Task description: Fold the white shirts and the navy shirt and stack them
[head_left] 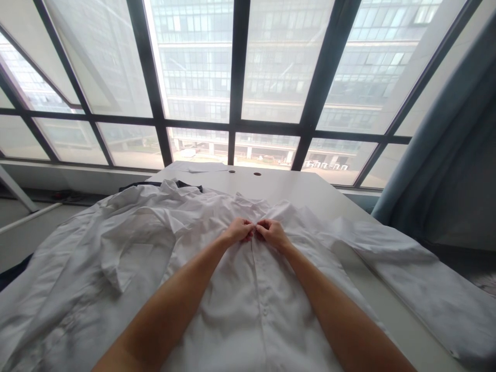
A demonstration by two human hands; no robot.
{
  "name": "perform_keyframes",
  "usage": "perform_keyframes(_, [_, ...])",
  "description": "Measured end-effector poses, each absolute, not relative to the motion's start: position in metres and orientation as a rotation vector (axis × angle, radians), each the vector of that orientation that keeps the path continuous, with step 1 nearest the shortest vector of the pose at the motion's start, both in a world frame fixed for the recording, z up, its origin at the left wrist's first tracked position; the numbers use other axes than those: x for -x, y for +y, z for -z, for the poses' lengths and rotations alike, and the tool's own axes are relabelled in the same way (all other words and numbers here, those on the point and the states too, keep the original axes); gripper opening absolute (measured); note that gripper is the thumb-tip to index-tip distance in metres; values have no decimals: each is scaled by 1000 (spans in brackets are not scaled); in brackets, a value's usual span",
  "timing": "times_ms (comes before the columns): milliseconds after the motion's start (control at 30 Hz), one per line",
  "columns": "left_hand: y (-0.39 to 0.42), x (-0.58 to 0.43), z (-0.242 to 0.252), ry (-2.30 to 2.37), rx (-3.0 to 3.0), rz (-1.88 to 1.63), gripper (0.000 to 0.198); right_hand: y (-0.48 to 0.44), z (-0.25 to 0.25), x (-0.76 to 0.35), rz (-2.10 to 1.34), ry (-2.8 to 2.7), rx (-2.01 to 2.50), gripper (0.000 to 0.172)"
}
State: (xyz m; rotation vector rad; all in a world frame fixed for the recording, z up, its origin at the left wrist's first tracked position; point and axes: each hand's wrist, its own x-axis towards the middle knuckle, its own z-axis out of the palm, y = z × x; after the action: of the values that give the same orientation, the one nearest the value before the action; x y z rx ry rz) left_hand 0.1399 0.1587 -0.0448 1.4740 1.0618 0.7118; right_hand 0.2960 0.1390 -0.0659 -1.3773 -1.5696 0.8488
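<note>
Your left hand (239,230) and right hand (272,232) both pinch the white cotton shirt (248,294) placket on the white counter (310,194); keep the cloth taut, edges aligned.

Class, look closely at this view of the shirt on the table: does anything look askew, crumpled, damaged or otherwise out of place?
Nothing looks damaged or spilled. The white shirt lies flat under the left hand and right hand, which pinch its front placket near the collar. The oddity is a second white garment on the left, bunched and creased, with dark fabric peeking from beneath it.
</note>
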Motion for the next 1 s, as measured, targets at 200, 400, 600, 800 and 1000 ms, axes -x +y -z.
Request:
perform_keyframes(200, [158, -138, 41, 1076, -1470, -698, 30, 140, 71, -292, -602, -1643, 1407, 24])
perform_keyframes(400, [162, -140, 45, 1094, -1517, -708, 36, 136, 68, -289, -402, -1680, 1477, 13])
perform_keyframes(600, [168, -141, 49, 1121, -1543, -744, 32, 137, 68, -291, -494, -1694, 1352, 19])
perform_keyframes(800, [169, -142, 51, 1086, -1586, -765, 31, 143, 73, -297, -762, -1570, 1290, 19])
perform_keyframes(1000, [168, -142, 52, 1083, -1673, -773, 32, 150, 77, -301, -764, -1612, 1325, 17])
